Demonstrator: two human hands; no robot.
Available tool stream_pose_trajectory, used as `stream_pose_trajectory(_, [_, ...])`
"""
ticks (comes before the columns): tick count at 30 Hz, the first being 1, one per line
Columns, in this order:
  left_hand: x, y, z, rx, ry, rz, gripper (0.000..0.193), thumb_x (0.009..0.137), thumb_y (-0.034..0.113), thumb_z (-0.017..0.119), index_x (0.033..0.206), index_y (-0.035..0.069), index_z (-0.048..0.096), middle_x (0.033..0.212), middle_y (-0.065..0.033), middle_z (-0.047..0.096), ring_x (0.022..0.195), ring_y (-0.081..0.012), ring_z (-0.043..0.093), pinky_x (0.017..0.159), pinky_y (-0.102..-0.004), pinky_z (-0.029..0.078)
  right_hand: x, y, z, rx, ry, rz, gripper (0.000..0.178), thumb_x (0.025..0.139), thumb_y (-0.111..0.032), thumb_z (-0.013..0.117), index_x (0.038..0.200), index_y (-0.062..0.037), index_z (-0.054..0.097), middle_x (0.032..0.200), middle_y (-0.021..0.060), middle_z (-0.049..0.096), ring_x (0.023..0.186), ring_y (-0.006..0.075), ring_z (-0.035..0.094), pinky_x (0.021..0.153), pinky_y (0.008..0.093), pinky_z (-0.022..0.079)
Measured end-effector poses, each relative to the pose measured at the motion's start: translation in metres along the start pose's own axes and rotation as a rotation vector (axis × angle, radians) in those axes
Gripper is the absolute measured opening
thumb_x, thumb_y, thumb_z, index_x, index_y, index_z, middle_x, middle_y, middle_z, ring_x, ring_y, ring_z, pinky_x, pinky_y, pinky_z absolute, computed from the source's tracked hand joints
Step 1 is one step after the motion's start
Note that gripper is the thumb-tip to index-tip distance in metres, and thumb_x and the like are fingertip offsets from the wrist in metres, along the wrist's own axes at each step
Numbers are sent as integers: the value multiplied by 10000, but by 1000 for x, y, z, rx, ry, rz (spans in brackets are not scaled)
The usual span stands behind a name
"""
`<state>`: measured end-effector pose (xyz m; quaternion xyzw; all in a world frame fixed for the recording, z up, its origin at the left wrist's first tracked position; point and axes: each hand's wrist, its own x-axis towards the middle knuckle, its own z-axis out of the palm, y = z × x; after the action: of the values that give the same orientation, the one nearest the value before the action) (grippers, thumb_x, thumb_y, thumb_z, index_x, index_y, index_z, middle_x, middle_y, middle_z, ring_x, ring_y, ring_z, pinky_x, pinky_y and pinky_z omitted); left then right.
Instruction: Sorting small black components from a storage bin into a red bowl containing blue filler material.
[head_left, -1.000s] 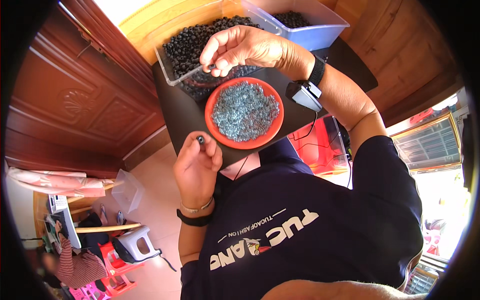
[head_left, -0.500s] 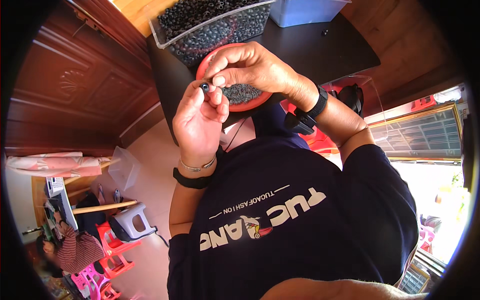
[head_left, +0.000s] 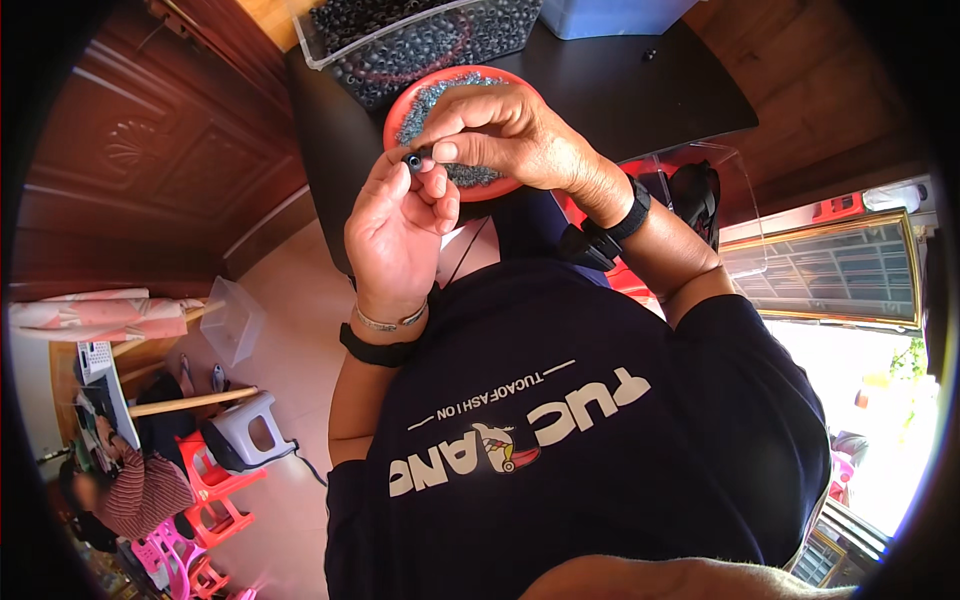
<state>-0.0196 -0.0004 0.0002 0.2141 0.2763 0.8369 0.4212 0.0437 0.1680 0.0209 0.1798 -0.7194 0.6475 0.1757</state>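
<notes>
Step in hand: assembly of a small black ring part (head_left: 413, 160), held above the front edge of the black table (head_left: 640, 100). The left hand (head_left: 398, 232) pinches the part in a fingertip grip; the right hand (head_left: 505, 135) closes thumb and forefinger against it from above. Behind lie the red dish (head_left: 400, 108) of grey pieces and the clear bin (head_left: 420, 40) of black parts. The next move probably calls for precise alignment and a steady squeeze.

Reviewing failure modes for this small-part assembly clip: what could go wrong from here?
1. The small black ring is pinched only at the fingertips of the left hand and right hand; it could slip and drop to the floor.
2. Both hands hover at the near rim of the red dish, full of tiny grey parts; a bump could spill it.
</notes>
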Motion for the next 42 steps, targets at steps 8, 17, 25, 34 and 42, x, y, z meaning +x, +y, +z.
stream_pose_trajectory(8, [0,-1,0,19,26,4,237,959,188,409,1042,2,529,792,-67,531,667,-172,504,564,-267,389,-4,3,2,126,29,65,155,846,-3,658,1000,-15,664,926,52,634,879,135,623,791,260,510])
stream_pose_trajectory(17, [-1,-4,-4,15,13,-4,213,958,183,419,1020,11,529,797,-67,541,671,-166,513,562,-262,389,-6,6,5,-31,87,-59,94,841,-10,668,936,-10,668,885,32,637,835,120,625,762,255,508])
stream_pose_trajectory(25, [-5,-12,-8,121,147,48,180,956,175,453,1019,18,515,797,-45,550,670,-133,517,578,-246,405,-15,3,8,175,149,376,135,878,-166,670,920,-38,689,746,-1,647,678,47,586,609,185,465])
stream_pose_trajectory(34, [-4,-27,-21,139,183,77,179,953,163,470,1031,9,515,816,-47,561,683,-121,522,600,-243,410,-17,16,14,334,232,629,150,850,-185,701,856,-37,678,717,3,656,608,47,578,523,173,432])
stream_pose_trajectory(42, [-7,-31,-23,174,202,123,172,951,160,474,1004,2,518,817,-53,562,685,-106,514,603,-239,404,-14,16,20,290,255,674,154,865,-193,680,839,-43,655,734,7,646,625,64,561,547,194,413])
